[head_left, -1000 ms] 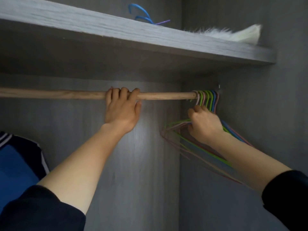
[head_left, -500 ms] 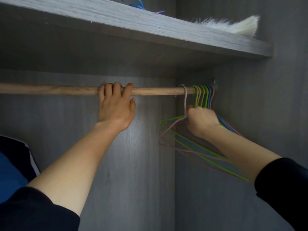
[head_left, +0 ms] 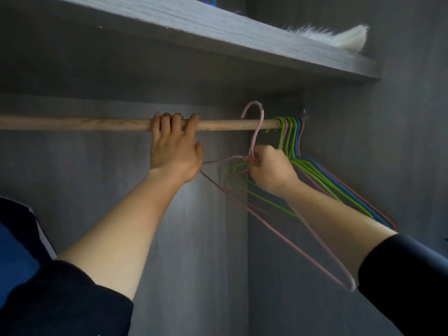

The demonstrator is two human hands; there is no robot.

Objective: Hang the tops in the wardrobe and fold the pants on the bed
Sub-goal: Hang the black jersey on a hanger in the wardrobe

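Note:
Inside the grey wardrobe, my left hand [head_left: 173,151] grips the wooden rail [head_left: 72,123] from below, fingers curled over it. My right hand [head_left: 270,169] pinches the neck of a pink wire hanger [head_left: 257,127], whose hook stands lifted above the rail, free of it. Its pink frame slopes down to the lower right under my forearm. Several green, blue and pink hangers [head_left: 294,134] stay hooked on the rail's right end, against the side wall.
A grey shelf [head_left: 218,32] runs above the rail, with a white furry item [head_left: 344,38] on it at the right. A blue and dark garment [head_left: 17,251] hangs at the lower left. The wardrobe's side wall [head_left: 412,154] closes off the right.
My right hand has drawn the pink hanger leftward away from the bunch and lifted its hook off the rail. My left hand has kept its grip on the rail.

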